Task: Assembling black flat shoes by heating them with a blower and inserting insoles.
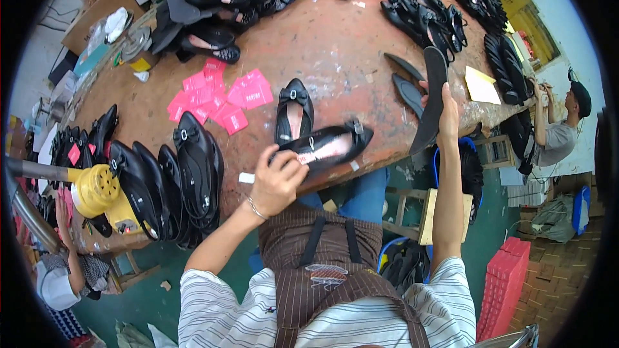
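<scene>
My left hand is closed round the heel end of a black flat shoe with a pale pink lining, at the table's near edge. Its toe points right, and a bow sits on it, slightly blurred. Just behind stands a matching shoe with a buckled bow. Out to the right, my right hand grips a long black insole, held up above the table edge. Two more dark insoles lie on the table left of that hand.
Pink cards lie scattered behind the shoes. More black shoes stand at the left beside a yellow machine part; heaps of shoes line the far side. One person works at the right, another at the left.
</scene>
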The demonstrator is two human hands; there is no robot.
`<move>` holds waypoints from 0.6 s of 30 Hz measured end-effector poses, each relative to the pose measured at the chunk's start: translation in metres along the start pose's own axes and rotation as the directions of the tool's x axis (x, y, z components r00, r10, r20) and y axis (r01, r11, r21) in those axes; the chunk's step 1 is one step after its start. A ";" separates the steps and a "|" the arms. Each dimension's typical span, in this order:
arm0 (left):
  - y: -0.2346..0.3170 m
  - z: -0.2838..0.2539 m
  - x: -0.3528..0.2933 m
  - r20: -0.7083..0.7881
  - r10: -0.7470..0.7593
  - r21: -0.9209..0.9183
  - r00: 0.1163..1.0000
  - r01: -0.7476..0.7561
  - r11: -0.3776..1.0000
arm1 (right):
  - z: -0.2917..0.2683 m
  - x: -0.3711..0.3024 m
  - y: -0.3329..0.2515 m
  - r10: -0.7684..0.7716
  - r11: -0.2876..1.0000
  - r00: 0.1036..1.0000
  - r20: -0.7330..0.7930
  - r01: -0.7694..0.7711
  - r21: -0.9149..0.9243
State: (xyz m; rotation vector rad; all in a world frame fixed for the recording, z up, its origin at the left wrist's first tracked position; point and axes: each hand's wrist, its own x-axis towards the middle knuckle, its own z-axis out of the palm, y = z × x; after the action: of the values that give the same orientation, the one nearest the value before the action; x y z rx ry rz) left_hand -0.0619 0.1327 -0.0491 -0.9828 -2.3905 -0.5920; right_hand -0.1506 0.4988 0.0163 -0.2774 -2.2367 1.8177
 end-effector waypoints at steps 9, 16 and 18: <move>0.054 0.055 -0.021 0.130 -0.072 0.000 0.989 0.072 0.997 | 0.043 -0.085 0.037 0.262 0.952 0.961 0.087 -0.272 0.141; -0.044 0.074 0.011 -0.046 -0.180 0.162 0.983 0.185 0.969 | 0.054 -0.085 0.024 0.278 0.944 0.955 0.103 -0.291 0.154; -0.084 0.054 0.024 -0.085 -0.203 0.105 0.975 0.212 0.972 | 0.050 -0.086 0.031 0.340 0.926 0.927 0.159 -0.360 0.112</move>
State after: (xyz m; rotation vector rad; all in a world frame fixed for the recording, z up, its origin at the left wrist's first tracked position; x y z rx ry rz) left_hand -0.1524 0.1205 -0.0947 -0.6565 -2.4486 -0.5489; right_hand -0.0847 0.4332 -0.0298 -0.5758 -2.2475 2.2266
